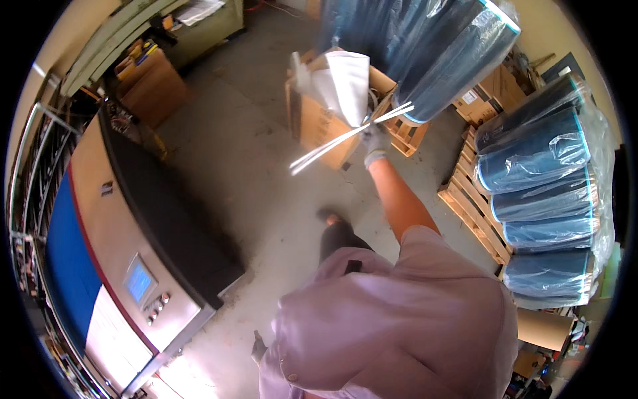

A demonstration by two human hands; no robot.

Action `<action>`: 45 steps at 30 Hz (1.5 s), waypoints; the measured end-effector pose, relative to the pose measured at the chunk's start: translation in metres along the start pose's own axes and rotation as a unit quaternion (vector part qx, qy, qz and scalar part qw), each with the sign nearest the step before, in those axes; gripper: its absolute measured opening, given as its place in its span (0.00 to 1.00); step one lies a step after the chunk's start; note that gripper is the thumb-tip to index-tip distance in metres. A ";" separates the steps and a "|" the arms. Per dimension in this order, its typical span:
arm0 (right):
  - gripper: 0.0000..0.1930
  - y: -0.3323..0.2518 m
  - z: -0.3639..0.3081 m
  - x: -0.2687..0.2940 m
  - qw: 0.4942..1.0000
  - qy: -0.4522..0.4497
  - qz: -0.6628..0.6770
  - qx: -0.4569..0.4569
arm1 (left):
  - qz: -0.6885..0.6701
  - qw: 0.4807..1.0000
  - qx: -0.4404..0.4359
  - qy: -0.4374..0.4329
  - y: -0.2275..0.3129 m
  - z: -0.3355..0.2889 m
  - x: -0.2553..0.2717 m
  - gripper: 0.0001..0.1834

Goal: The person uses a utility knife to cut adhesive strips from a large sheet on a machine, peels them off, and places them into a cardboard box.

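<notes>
The right hand point(376, 141) is gripping white sticks point(323, 149), its arm point(397, 196) stretched forward. The left hand point(258, 348) is hanging low; I can't tell its grip. Wrapped rolls point(458, 63) are lining the gray floor point(272, 229).

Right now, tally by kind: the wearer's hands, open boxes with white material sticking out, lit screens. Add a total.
Hands: 2 (left hand; right hand, holding white strips)
Open box with white material sticking out: 1
Lit screen: 1
Total: 4
</notes>
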State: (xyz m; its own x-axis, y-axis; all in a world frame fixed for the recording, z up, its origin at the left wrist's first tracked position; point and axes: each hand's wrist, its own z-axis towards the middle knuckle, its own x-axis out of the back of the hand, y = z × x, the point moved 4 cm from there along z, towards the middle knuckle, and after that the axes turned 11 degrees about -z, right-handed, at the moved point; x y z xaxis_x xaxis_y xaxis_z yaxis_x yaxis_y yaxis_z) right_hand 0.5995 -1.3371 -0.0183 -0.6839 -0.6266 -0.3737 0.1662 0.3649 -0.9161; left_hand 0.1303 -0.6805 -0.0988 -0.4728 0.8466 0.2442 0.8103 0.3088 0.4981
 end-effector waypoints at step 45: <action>0.04 0.104 0.401 0.075 0.571 -0.091 -0.776 0.253 | 0.310 0.945 -0.037 0.099 0.225 -0.096 -0.331 0.31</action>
State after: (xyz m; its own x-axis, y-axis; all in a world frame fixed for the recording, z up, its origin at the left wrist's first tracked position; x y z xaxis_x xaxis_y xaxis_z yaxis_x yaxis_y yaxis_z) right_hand 0.8505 -1.6227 -0.2006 -0.2087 -0.0029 0.9780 -0.3246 -0.9431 -0.0721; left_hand 0.4356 -0.9324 0.0120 0.0242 0.7552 0.6551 0.9295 -0.2582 0.2634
